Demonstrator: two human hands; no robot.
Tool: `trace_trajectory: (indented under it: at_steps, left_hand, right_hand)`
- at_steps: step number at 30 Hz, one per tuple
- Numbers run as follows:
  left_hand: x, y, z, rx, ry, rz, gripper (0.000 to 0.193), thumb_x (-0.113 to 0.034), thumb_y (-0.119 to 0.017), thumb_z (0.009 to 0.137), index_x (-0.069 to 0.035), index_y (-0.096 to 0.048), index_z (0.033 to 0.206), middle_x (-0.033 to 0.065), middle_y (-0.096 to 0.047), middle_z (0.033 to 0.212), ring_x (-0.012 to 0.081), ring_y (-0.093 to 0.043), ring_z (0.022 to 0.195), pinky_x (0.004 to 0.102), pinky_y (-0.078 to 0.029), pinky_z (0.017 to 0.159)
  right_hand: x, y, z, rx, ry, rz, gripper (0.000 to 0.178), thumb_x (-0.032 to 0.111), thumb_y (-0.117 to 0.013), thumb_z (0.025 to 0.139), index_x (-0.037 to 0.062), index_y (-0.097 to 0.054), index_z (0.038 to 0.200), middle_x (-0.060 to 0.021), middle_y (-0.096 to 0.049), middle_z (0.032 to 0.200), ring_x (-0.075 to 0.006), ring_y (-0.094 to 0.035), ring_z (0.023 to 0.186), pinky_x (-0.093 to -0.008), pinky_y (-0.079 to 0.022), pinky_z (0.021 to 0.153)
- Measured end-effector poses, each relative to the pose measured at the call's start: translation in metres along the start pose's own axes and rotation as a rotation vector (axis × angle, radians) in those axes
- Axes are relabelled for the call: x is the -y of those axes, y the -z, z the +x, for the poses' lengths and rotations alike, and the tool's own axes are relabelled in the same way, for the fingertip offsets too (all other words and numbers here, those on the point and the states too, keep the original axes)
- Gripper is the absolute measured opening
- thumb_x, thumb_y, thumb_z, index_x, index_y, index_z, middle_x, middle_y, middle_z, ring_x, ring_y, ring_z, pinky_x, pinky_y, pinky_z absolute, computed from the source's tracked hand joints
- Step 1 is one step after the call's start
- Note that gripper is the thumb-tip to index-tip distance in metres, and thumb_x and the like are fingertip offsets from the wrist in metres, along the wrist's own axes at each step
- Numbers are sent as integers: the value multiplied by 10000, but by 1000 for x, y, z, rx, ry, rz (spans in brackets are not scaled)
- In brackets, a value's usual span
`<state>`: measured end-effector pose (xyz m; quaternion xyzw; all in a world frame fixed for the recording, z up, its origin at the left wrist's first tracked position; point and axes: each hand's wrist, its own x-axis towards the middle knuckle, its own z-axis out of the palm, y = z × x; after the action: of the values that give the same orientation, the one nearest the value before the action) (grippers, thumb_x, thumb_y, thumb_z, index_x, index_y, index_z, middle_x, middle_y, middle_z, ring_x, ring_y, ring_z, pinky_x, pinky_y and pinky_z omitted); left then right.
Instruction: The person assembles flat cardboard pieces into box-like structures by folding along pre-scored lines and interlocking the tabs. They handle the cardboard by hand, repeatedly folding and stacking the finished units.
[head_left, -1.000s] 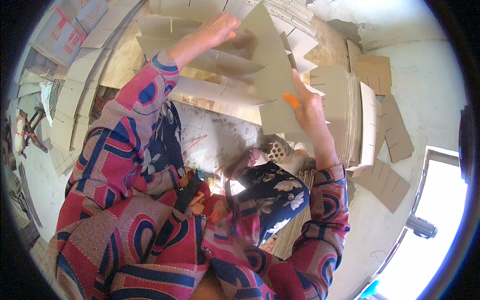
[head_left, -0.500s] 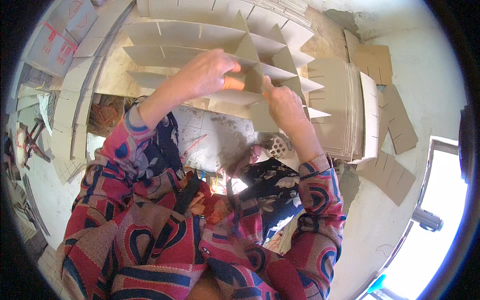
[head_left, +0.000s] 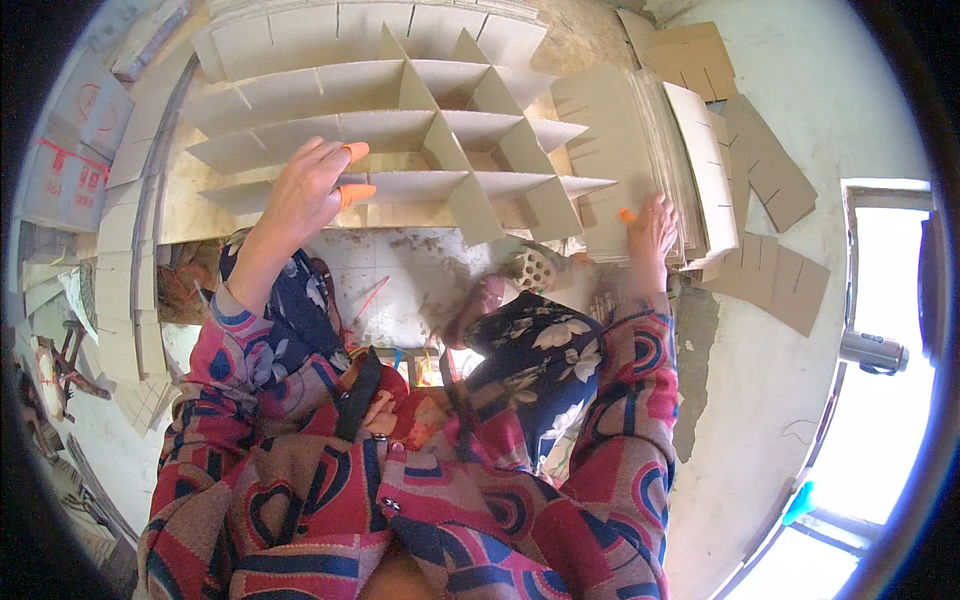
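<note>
A cardboard partition grid (head_left: 375, 132) stands on the wooden table in front of me. Three long slotted strips run left to right, and two crosswise strips (head_left: 478, 210) are fitted through them towards the right. Over the nearest long strip, at its left part, hovers my left hand (head_left: 308, 190); its fingers are apart, with orange finger cots on two of them. Whether it touches the strip I cannot tell. My right hand (head_left: 652, 232) rests on the near end of a stack of cardboard strips (head_left: 610, 150), fingers spread and an orange cot on its thumb.
More slotted strips (head_left: 370, 28) are piled behind the grid. Loose strips (head_left: 768, 165) lean at the right by the wall. On the left are a long row of cardboard (head_left: 125, 215) and a printed box (head_left: 72, 150). A perforated block (head_left: 537, 268) is below the table edge.
Both hands have come off the crosswise strip in the grid. My left hand has moved left, my right hand right onto the stack. The whole view has shifted somewhat.
</note>
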<state>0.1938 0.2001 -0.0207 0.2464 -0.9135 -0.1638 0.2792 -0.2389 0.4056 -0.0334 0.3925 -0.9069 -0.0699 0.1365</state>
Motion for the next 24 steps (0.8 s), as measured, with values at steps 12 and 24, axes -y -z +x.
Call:
trace_trajectory:
  at_steps: [12, 24]
  left_hand:
    - [0, 3, -7, -87, -29, 44, 400, -179, -741, 667, 9, -601, 992, 105, -606, 843, 275, -520, 744, 363, -439, 678]
    - [3, 2, -10, -101, -27, 93, 412, -207, -735, 668, 9, -600, 991, 109, -606, 836, 281, -524, 753, 358, -446, 695]
  right_hand:
    - [-2, 19, 6, -206, -69, 250, 265, 317, -647, 797, 80, -565, 711, -135, -650, 833, -358, -609, 782, -466, -448, 648]
    - [-19, 46, 22, -284, -257, 363, 196, 227, -596, 820, 36, -616, 780, -180, -630, 722, -317, -581, 675, -423, -427, 620]
